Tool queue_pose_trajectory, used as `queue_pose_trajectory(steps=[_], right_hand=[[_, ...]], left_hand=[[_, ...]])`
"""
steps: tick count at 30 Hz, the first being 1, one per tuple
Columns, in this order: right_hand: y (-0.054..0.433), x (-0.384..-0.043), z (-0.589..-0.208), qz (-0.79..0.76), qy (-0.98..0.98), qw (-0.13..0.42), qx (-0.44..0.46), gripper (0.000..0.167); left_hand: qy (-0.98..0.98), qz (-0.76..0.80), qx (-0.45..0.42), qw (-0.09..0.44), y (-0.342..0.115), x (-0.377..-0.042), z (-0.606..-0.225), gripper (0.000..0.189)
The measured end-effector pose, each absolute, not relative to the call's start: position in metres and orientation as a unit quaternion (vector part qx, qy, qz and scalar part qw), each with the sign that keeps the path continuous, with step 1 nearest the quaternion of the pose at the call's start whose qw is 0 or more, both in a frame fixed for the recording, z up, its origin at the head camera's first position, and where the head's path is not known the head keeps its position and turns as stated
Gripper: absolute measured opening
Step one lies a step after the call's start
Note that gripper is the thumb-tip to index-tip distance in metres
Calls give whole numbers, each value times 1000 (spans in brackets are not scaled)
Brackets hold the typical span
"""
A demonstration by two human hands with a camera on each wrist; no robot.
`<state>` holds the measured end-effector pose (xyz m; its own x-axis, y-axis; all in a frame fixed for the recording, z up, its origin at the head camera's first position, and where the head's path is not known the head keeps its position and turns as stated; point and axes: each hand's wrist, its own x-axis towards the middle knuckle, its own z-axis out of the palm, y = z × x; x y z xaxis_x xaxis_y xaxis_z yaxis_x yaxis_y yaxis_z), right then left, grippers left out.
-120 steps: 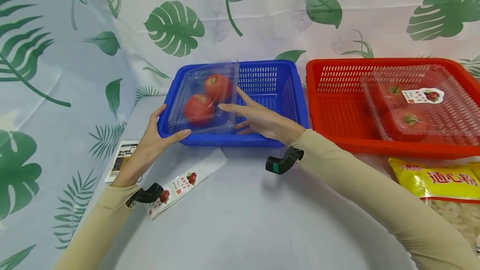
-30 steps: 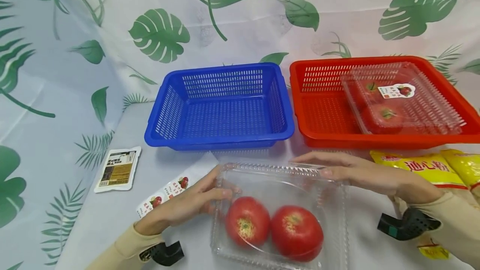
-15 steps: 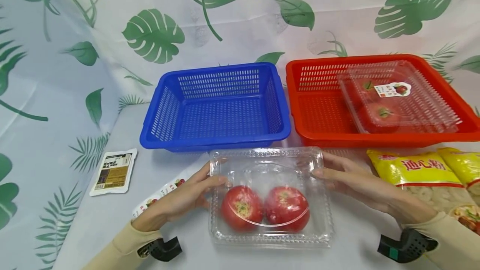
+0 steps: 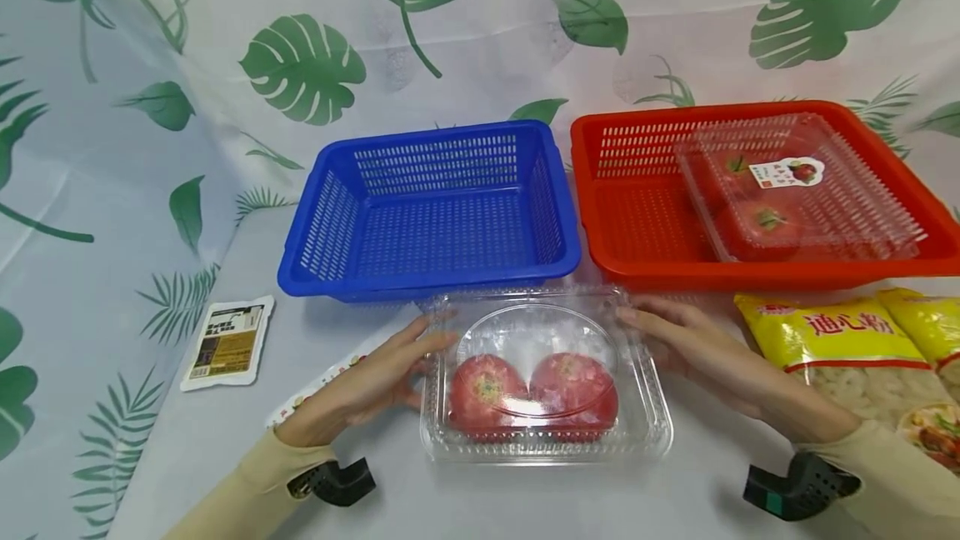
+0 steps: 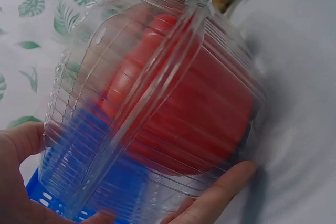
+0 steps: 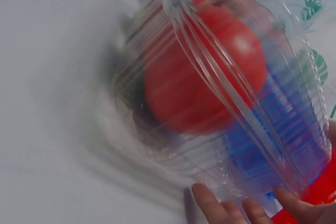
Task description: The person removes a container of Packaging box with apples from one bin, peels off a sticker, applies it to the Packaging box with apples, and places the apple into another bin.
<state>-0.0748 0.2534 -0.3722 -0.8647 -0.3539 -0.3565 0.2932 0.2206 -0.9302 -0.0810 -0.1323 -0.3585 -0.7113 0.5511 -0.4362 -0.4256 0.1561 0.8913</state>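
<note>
A clear plastic clamshell box (image 4: 543, 332) with two red tomatoes (image 4: 486, 397) inside is held in front of the blue basket. My left hand (image 4: 378, 382) grips its left side, thumb over the upper edge and fingers lower down, as the left wrist view shows. On the opposite side my right hand (image 4: 712, 361) holds the box, its thumb at the upper corner. Both wrist views show a tomato (image 5: 184, 108) through the ribbed end wall. The lid lies down over the tomatoes, its far edge close to the basket's front.
A blue basket (image 4: 429, 282) stands at the back beside a red basket (image 4: 630, 273), which holds a labelled box of tomatoes (image 4: 795, 198). At left lie a flat white-edged packet (image 4: 228, 343) and a label strip (image 4: 288, 408). Yellow pasta bags (image 4: 840, 336) lie at right.
Both hands have lifted the tomato box out of the blue basket and brought it toward me. Over the last second it has tilted flatter and shifted slightly away from me.
</note>
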Motion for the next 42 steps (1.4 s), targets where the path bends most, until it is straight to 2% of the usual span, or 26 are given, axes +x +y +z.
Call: queue_pose_trajectory(steps=[6, 14, 21, 28, 32, 39, 42], right_hand=[[251, -76, -371, -627, 738, 250, -3, 58], [250, -78, -372, -621, 744, 246, -1, 64], [247, -78, -372, -622, 740, 257, 12, 73], [245, -79, -370, -623, 735, 265, 16, 72], [242, -80, -369, -623, 732, 273, 18, 72], [244, -80, -368, -628, 724, 285, 26, 72], [246, -79, -369, -624, 726, 287, 29, 73]], left_hand=[[694, 624, 28, 357, -129, -84, -355, 73], [724, 603, 9, 335, -130, -88, -352, 53], [718, 606, 20, 342, -132, -87, -355, 54], [725, 602, 34, 333, -137, -84, -356, 61], [778, 561, 40, 278, -153, -77, -348, 62], [920, 363, 100, 107, -194, -69, -341, 55], [948, 291, 87, 96, -205, -68, -344, 62]])
